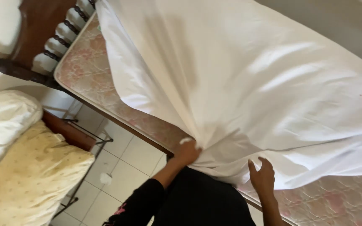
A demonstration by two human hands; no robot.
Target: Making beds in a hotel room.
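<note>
The white sheet (239, 79) lies over the pink flowered mattress (82, 69), and its near edge is bunched up. The left hand (187, 152) has its fingers closed tight on that bunch. The right hand (262, 178) touches the edge with fingers spread wide. A hard pull could drag the sheet off the far side. The sheet runs long from the wooden headboard (38, 25) toward the lower right.

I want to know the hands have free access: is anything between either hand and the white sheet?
Nothing visible does. The left hand already grips a bunch of the white sheet, and the right hand touches its edge over the mattress.
</note>
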